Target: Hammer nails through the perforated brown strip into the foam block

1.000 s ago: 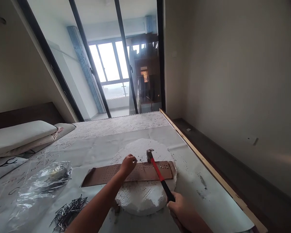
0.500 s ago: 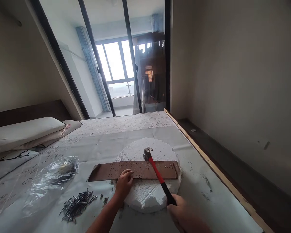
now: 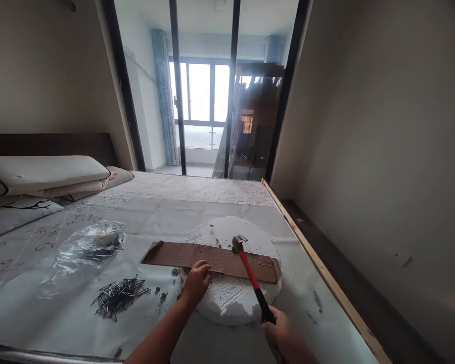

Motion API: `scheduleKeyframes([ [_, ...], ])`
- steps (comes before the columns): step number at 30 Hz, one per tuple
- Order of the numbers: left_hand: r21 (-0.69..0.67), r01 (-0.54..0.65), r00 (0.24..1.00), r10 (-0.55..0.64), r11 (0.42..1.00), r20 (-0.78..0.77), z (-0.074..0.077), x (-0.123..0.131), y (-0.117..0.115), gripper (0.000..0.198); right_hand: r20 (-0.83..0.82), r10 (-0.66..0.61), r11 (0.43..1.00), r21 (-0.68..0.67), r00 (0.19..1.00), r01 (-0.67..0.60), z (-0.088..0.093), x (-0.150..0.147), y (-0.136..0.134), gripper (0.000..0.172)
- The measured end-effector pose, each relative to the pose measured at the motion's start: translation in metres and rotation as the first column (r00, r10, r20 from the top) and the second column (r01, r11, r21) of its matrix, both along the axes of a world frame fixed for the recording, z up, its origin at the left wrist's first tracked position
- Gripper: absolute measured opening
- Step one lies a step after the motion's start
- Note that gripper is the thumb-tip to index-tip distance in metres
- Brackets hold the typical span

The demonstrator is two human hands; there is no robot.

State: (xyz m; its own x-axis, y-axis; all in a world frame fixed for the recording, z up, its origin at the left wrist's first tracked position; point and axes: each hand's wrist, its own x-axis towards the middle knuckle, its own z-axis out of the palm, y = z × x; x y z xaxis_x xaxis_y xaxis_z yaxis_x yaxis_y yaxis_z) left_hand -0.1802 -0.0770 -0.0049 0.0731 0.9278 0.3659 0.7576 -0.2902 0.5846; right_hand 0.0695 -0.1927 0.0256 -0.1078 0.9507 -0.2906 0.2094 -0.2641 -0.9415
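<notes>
My right hand (image 3: 282,331) grips the black handle end of a claw hammer (image 3: 253,275) with a red shaft. The hammer's head hangs over the right part of a brown perforated strip (image 3: 174,254). Rows of small holes run along the strip, and several nail heads (image 3: 264,263) show near its right end. My left hand (image 3: 196,283) rests at the strip's near edge, fingers curled together; whatever they may pinch is too small to make out. Under the strip lies a round white foam block (image 3: 231,308) with a pitted, crumbling surface.
A heap of loose nails (image 3: 119,296) lies left of my left arm, with a clear plastic bag (image 3: 87,247) behind it. Dark crumbs (image 3: 163,297) dot the white sheet. Pillows (image 3: 49,174) stand at the far left. A wooden rail (image 3: 318,263) edges the bed on the right.
My view has tilted, so the strip now slopes down to the right in the picture. Both hands keep nearly the same places, the hammer still over the strip.
</notes>
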Motion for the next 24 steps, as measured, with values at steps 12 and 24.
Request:
scheduleKeyframes([
  [12,0.143,-0.306,0.837,0.194,0.941,0.512,0.036,-0.050,-0.002,0.033,0.596,0.144,0.916,0.221,0.790,-0.334,-0.013,-0.016,-0.021,0.017],
  [24,0.104,-0.199,0.900,0.141,0.974,0.412,0.058,-0.047,-0.055,0.033,0.858,0.285,0.755,0.073,0.426,-0.652,-0.058,-0.076,-0.004,0.030],
])
